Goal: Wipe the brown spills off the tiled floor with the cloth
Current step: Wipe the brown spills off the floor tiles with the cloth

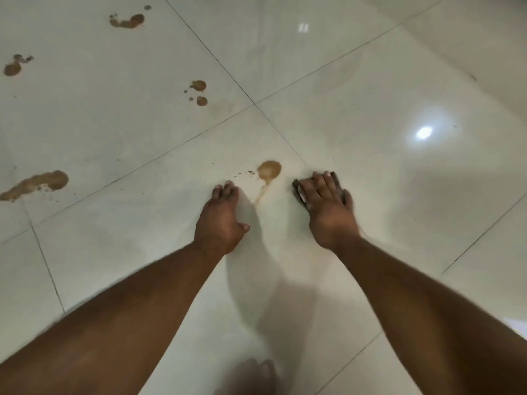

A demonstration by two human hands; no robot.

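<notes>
Right hand (325, 201) presses cloth (298, 187) beside brown spill (269, 169).

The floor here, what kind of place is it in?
Probably indoors, perhaps a home, though no walls or furniture show. Large glossy pale tiles mirror a ceiling light, and brown spills dot them beside the right hand pressing a dark cloth.

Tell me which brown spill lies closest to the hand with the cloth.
The round spill with a thin downward trail, just left of the right hand pressing the cloth. The other spills sit far off to the left.
</notes>
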